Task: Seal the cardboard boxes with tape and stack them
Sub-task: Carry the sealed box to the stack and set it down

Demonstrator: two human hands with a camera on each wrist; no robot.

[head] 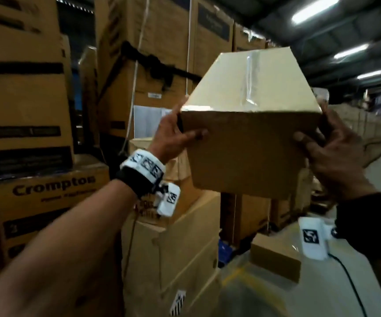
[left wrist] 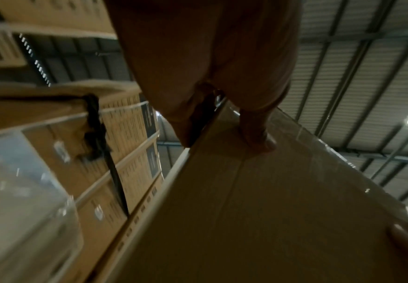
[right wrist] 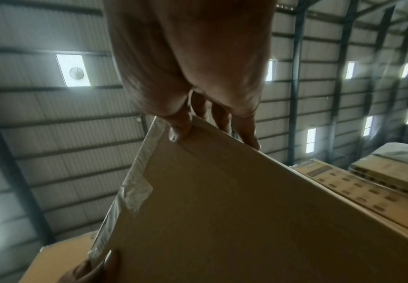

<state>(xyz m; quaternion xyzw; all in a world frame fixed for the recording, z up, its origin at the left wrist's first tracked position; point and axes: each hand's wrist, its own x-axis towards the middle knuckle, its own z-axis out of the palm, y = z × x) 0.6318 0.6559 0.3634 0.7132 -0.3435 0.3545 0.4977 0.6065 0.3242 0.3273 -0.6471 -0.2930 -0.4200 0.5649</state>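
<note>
The right hand (right wrist: 193, 76) is gripping the top corner of a cardboard box (right wrist: 234, 220) — clear tape (right wrist: 132, 191) is running down its left edge, under a ribbed metal roof (right wrist: 53, 134).

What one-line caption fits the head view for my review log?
Both hands, left hand and right hand, hold a tape-sealed cardboard box raised among warehouse carton stacks.

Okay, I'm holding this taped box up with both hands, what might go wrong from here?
1. The taped cardboard box is held only at its sides by the left hand and right hand, nothing beneath; the grip may slip.
2. It blocks the view of the box stack below, so placement could be off-centre.
</note>
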